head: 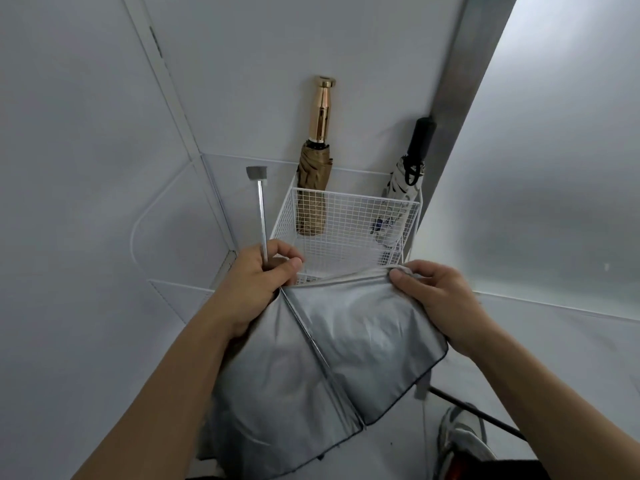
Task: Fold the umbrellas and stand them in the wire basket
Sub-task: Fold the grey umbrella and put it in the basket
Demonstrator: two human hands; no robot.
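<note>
Silver umbrella (322, 358) hangs half-collapsed just before the wire basket (349, 220), whose far edge holds the tan umbrella (313, 188) and white umbrella (398, 199). Left hand (256, 275) fingers clamp its shaft (262, 216); right hand (438, 299) fingers pinch the canopy (363, 327) edge. Folding looks to be the step in hand; next, the panels need gathering round the shaft.

White wall panels (86, 133); grey post (464, 64) in corner; frosted pane (554, 168) right; sneaker (462, 439) bottom right.
</note>
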